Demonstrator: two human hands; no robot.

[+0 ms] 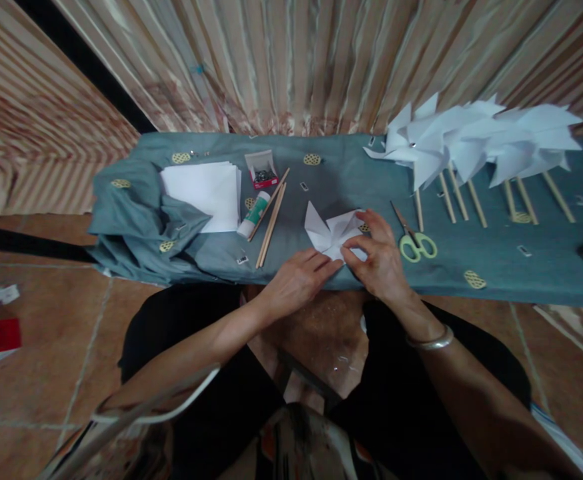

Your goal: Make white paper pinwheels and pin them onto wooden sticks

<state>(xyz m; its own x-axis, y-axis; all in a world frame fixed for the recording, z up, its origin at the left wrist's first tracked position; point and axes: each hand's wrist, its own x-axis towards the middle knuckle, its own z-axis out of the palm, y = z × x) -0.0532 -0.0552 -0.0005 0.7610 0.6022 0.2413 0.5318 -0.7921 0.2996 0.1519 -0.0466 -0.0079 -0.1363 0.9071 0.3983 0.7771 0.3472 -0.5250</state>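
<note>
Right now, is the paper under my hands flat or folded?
Folded, at least partly: the paper shows a pointed flap on its left and creases beside it; the right hand hides some.

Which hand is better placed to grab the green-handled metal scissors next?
Your right hand, probably: the green-handled metal scissors lie beside it, though it's pinching folded white paper. Your left hand is farther.

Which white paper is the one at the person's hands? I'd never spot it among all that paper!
Find the long surface under grey-green cloth. At its near edge, the left hand and right hand meet at a folded white paper. Its raised, pointed flaps set it apart from the flat stack leftward; unlike the pinwheels rightward, it shows no stick.
</note>
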